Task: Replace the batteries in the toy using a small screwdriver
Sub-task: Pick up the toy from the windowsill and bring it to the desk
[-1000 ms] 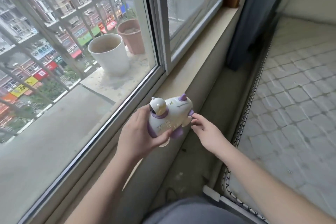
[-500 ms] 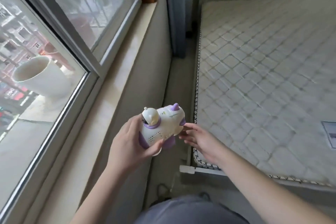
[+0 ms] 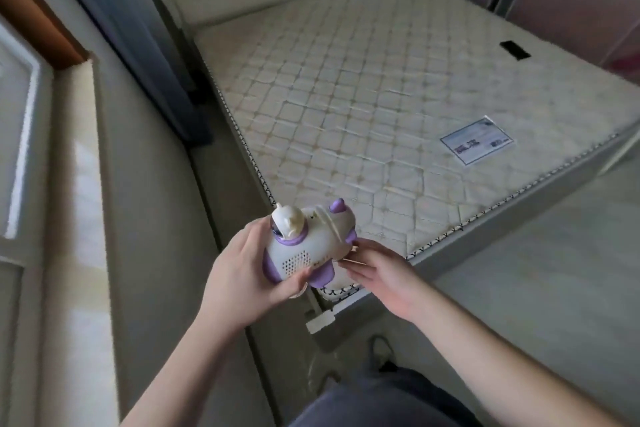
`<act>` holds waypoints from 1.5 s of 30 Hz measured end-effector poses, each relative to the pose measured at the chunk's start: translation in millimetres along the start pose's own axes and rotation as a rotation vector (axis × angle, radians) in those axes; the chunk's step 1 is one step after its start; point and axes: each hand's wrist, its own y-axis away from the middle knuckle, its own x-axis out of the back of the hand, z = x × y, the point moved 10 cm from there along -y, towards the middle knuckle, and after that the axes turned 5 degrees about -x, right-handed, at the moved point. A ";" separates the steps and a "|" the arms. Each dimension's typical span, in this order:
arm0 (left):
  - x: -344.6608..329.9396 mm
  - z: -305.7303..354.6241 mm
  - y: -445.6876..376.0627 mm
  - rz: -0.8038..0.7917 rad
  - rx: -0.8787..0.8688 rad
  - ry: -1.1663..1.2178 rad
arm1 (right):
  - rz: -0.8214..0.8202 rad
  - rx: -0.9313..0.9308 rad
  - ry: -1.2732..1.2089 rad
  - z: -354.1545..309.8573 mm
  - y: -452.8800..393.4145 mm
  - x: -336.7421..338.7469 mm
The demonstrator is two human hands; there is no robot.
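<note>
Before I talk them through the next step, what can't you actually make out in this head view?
- Battery cover and its screw: not visible; the toy shows only its top and speaker side, underside turned away.
- Screwdriver: none in frame.
- Right hand fingertips: hidden behind the toy's purple end, so their contact is unclear.
- Left hand palm side: covered by the toy it grips.
- Label on the mattress: print too small and blurred.
</note>
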 end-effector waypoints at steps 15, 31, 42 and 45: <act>-107.9 180.6 -45.6 -0.310 -0.642 0.174 | 0.456 0.323 -0.445 22.2 142.9 164.2; -232.5 477.5 28.0 -0.651 -1.061 0.412 | 0.777 0.515 -0.826 103.1 352.0 362.4; -307.7 625.0 72.5 -0.917 -1.270 0.511 | 1.025 0.618 -0.931 140.7 444.4 449.3; -338.7 659.9 77.1 -0.995 -1.293 0.519 | 1.094 0.635 -1.014 150.2 458.9 475.6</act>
